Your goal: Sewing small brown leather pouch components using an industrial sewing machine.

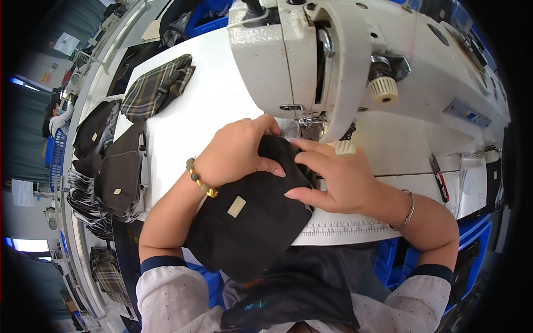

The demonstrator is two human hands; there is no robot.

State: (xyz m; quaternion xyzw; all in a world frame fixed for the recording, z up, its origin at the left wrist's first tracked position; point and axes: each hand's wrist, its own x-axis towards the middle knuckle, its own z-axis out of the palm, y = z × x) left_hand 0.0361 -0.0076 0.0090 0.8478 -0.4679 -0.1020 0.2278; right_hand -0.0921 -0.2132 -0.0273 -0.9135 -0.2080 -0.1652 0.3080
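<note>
Two piles at the left: dark cloth pieces (117, 180) with pale tags, and folded plaid pieces (155, 86) farther off on the white tabletop (208, 66). Next, the left hand (236, 147) sits over the far left part of a dark cloth panel (252, 222), thumb on top, index finger by its far edge, spread apart. The panel hangs off the near edge, tan label (236, 206) up. Right hand (341, 177) is at its right edge, thumb and index apart; can't tell if either hand's pinching. Red-handled snips (440, 177) lie far right.
</note>
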